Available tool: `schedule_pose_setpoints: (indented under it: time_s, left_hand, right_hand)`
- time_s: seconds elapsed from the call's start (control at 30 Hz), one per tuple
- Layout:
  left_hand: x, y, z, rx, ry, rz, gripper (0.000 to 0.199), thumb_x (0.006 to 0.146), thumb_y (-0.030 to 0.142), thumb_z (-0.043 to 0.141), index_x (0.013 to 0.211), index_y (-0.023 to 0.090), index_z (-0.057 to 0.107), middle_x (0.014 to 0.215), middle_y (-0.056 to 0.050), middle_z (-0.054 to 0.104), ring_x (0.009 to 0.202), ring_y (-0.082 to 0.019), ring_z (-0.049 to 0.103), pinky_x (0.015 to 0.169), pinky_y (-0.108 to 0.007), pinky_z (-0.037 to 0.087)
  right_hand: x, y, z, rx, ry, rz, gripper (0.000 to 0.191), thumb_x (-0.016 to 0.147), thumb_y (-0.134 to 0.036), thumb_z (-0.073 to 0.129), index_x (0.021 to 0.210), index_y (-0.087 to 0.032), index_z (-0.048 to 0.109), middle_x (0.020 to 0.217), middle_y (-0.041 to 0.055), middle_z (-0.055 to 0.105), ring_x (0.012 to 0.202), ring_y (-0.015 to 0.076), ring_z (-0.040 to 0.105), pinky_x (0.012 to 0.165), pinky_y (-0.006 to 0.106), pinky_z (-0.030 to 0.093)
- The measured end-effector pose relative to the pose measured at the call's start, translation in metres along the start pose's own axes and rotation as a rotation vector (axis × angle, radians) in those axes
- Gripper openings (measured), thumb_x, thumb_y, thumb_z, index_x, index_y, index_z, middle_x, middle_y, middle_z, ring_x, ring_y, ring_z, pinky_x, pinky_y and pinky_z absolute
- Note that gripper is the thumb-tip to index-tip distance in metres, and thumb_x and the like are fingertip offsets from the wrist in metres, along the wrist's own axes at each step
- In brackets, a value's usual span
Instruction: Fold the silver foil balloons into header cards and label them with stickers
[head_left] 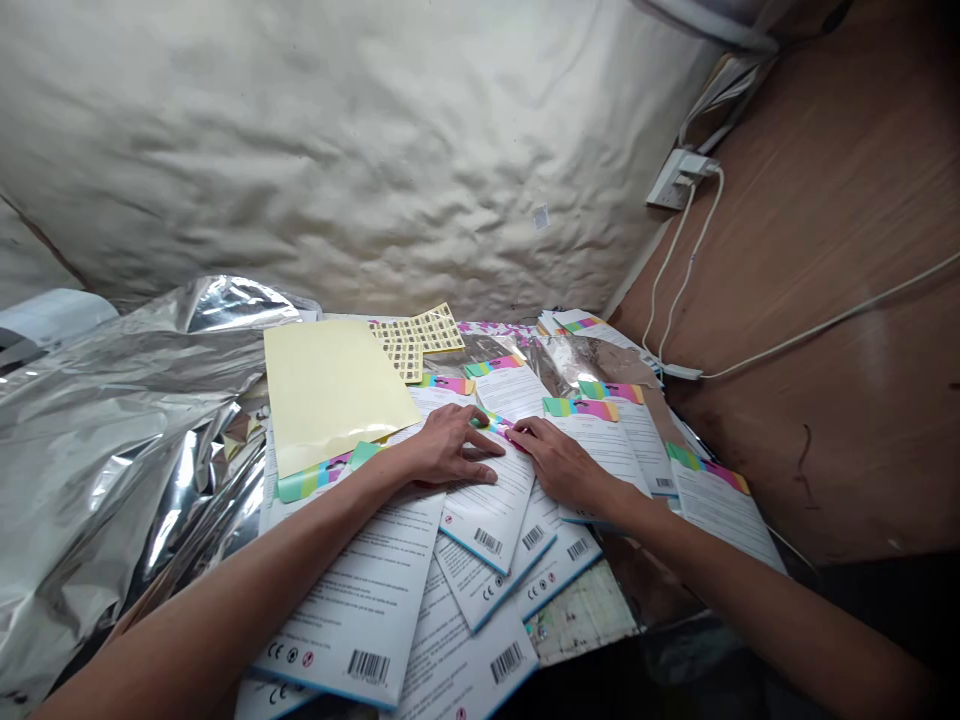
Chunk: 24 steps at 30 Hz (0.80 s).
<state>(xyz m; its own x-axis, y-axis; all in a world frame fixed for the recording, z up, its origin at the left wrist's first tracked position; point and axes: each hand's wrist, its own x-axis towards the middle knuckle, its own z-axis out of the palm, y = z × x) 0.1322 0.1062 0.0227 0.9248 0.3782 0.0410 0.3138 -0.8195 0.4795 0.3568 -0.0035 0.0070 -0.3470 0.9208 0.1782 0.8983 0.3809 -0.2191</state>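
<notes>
A white packet (pixel 491 505) with printed text, a barcode and a multicoloured top strip lies between my hands, on top of other packets. My left hand (pixel 452 447) rests over its upper left part, fingers spread, the foremost ones touching the coloured strip. At the strip's right end, my right hand (pixel 559 460) has its fingers bent and pressed together on the packet's edge; its thumb is mostly hidden. Several similar packets (pixel 360 580) fan out below and beneath my left forearm. Another packet (pixel 592 435) lies just beyond my right hand.
A pale yellow sheet (pixel 334 390) lies left of my hands, with label sheets (pixel 420 335) of small dark stickers behind it. Crumpled silver foil (pixel 135 430) covers the left side. More packets (pixel 724 500) lie right. White cables (pixel 667 290) hang from a wall socket (pixel 679 180).
</notes>
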Motion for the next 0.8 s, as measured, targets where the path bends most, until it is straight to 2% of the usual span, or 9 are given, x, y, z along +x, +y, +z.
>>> schedule_pose_setpoints:
  time_s: [0.17, 0.23, 0.3, 0.4, 0.5, 0.57, 0.63, 0.7, 0.8]
  left_hand:
    - [0.005, 0.013, -0.008, 0.037, -0.020, -0.011, 0.048, 0.074, 0.059, 0.073, 0.117, 0.036, 0.071, 0.126, -0.007, 0.059, 0.120, -0.031, 0.051, 0.103, -0.042, 0.036]
    - [0.004, 0.019, -0.021, 0.052, 0.008, 0.002, 0.054, 0.074, 0.057, 0.073, 0.121, 0.031, 0.069, 0.123, -0.009, 0.062, 0.115, -0.030, 0.056, 0.101, -0.039, 0.039]
    - [-0.006, 0.019, -0.040, 0.037, 0.128, -0.047, 0.056, 0.082, 0.059, 0.064, 0.128, 0.027, 0.064, 0.125, -0.009, 0.064, 0.113, -0.027, 0.058, 0.099, -0.036, 0.042]
    - [-0.044, 0.007, -0.071, 0.097, 0.380, -0.353, 0.055, 0.090, 0.062, 0.048, 0.131, 0.026, 0.058, 0.133, -0.007, 0.061, 0.118, -0.027, 0.057, 0.100, -0.036, 0.042]
    - [-0.096, -0.013, -0.087, 0.231, 0.532, -0.762, 0.068, 0.089, 0.063, 0.048, 0.140, 0.018, 0.046, 0.138, -0.018, 0.055, 0.119, -0.037, 0.056, 0.099, -0.049, 0.041]
    - [-0.127, -0.023, -0.084, 0.229, 0.571, -0.964, 0.071, 0.089, 0.060, 0.049, 0.142, 0.013, 0.040, 0.136, -0.025, 0.053, 0.118, -0.041, 0.056, 0.096, -0.051, 0.042]
    - [-0.147, -0.030, -0.075, 0.189, 0.589, -1.064, 0.067, 0.089, 0.056, 0.050, 0.139, 0.013, 0.040, 0.133, -0.024, 0.057, 0.119, -0.039, 0.057, 0.094, -0.046, 0.044]
    - [-0.156, -0.035, -0.064, 0.164, 0.616, -1.049, 0.065, 0.088, 0.053, 0.054, 0.138, 0.014, 0.039, 0.131, -0.022, 0.059, 0.120, -0.036, 0.058, 0.093, -0.040, 0.045]
    - [-0.156, -0.043, -0.054, 0.109, 0.659, -1.016, 0.079, 0.079, 0.047, 0.066, 0.144, 0.019, 0.030, 0.126, -0.017, 0.064, 0.114, -0.034, 0.062, 0.087, -0.039, 0.047]
  right_hand:
    - [0.002, -0.005, -0.006, 0.059, 0.018, -0.007, 0.047, 0.089, -0.002, 0.043, 0.128, -0.022, 0.060, 0.126, 0.0110, 0.059, 0.114, 0.0223, 0.056, 0.096, 0.039, 0.048]
    - [0.007, -0.006, -0.014, 0.153, 0.076, 0.089, 0.036, 0.089, -0.005, 0.045, 0.116, -0.020, 0.065, 0.117, 0.0099, 0.065, 0.105, 0.0211, 0.062, 0.092, 0.037, 0.050]
    - [0.015, -0.007, -0.025, 0.271, 0.183, 0.224, 0.027, 0.089, -0.011, 0.048, 0.109, -0.018, 0.065, 0.108, 0.0084, 0.069, 0.093, 0.0196, 0.066, 0.085, 0.034, 0.053]
    - [0.030, -0.012, -0.043, 0.389, 0.328, 0.331, 0.022, 0.088, -0.020, 0.052, 0.106, -0.019, 0.065, 0.101, 0.0064, 0.071, 0.082, 0.0184, 0.067, 0.075, 0.031, 0.053]
    - [0.053, -0.027, -0.054, 0.451, 0.319, 0.276, 0.022, 0.088, -0.024, 0.052, 0.102, -0.019, 0.068, 0.095, 0.0059, 0.073, 0.077, 0.0180, 0.067, 0.070, 0.030, 0.052]
    - [0.074, -0.042, -0.054, 0.480, 0.240, 0.195, 0.023, 0.089, -0.026, 0.053, 0.105, -0.020, 0.068, 0.098, 0.0061, 0.073, 0.077, 0.0182, 0.067, 0.068, 0.029, 0.051]
    - [0.100, -0.060, -0.047, 0.481, 0.152, 0.129, 0.025, 0.089, -0.027, 0.053, 0.109, -0.020, 0.067, 0.104, 0.0072, 0.072, 0.080, 0.0187, 0.068, 0.069, 0.030, 0.052]
    - [0.126, -0.077, -0.033, 0.438, 0.082, 0.099, 0.028, 0.090, -0.026, 0.053, 0.114, -0.018, 0.065, 0.113, 0.0095, 0.071, 0.088, 0.0203, 0.068, 0.075, 0.031, 0.052]
    - [0.155, -0.094, -0.005, 0.347, 0.024, 0.084, 0.034, 0.086, -0.024, 0.058, 0.120, -0.016, 0.063, 0.121, 0.0136, 0.067, 0.100, 0.0246, 0.067, 0.084, 0.035, 0.051]
